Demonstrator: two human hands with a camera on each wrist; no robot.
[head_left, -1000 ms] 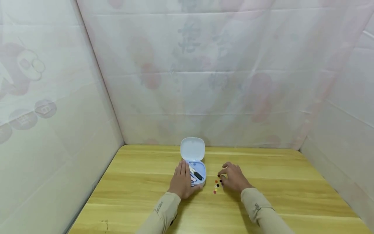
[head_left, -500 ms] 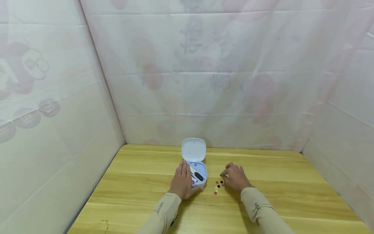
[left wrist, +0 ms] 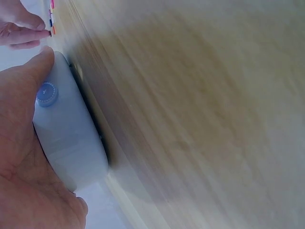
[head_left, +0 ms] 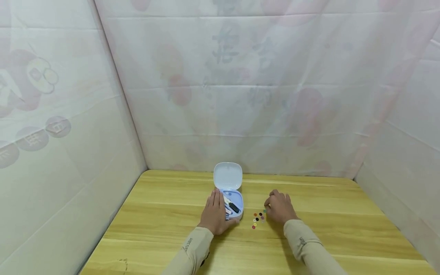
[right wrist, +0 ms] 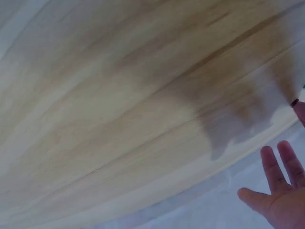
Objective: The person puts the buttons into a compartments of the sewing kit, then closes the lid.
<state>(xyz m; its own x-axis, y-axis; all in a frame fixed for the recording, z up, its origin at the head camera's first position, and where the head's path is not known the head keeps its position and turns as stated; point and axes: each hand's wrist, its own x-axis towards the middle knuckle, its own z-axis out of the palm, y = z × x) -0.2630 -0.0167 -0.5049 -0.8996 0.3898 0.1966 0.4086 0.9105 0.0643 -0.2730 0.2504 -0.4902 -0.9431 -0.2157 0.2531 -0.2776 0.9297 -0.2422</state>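
A light-blue sewing kit box [head_left: 240, 198] stands on the table with its white lid [head_left: 228, 175] raised. My left hand [head_left: 214, 214] rests against its left side with straight fingers. Its thumb [left wrist: 40, 64] lies along the front side, near a round blue catch [left wrist: 47, 94]. In the box lie a tool with a black handle [head_left: 233, 207] and other small pieces. My right hand [head_left: 281, 208] is right of the box, low over the table. It pinches a dark button [right wrist: 294, 102] at its fingertips, while the other fingers are spread.
Several small buttons [head_left: 257, 219], among them orange, black, white, yellow and red ones, lie between the box and my right hand. A green button [head_left: 264, 211] lies beside the right fingertips. Fabric walls [head_left: 275, 114] stand behind the wooden table [head_left: 154, 214].
My right hand has shifted a little to the right, uncovering the green button and a purplish one. The left hand and the box stay in place.
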